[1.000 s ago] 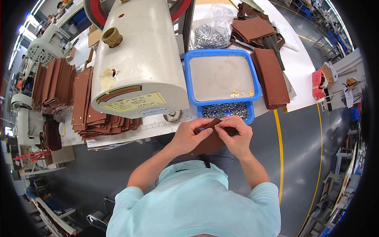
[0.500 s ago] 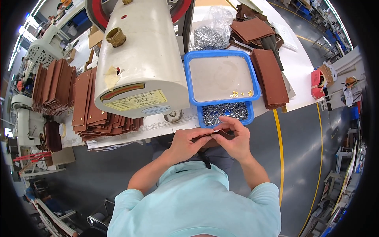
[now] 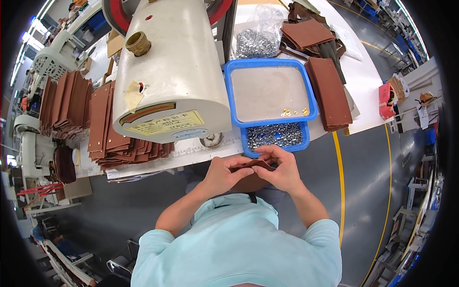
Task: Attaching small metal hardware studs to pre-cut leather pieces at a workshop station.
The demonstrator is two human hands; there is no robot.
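At the table's front edge, my left hand [image 3: 224,174] and my right hand [image 3: 282,168] pinch a brown leather piece [image 3: 254,182] between them. Its upper edge bends up between my thumbs, and its lower part hangs over my lap. Whether a small fitting sits in my right fingertips cannot be made out. Just beyond my hands is a blue tray of silver metal fittings [image 3: 275,135]. A larger blue tray [image 3: 228,95] overlaps it, with several gold-coloured fittings [image 3: 287,113] near its front right corner.
A large cream machine [image 3: 167,71] stands left of the trays. Stacks of brown leather pieces [image 3: 103,119] lie beyond it on the left. Right of the trays is another leather stack [image 3: 330,95]. A clear bag of silver fittings [image 3: 258,40] sits behind them.
My right hand has shifted slightly left, its raised fingers lower and closer to the leather. More of the leather piece shows between my hands, its upper edge bent up.
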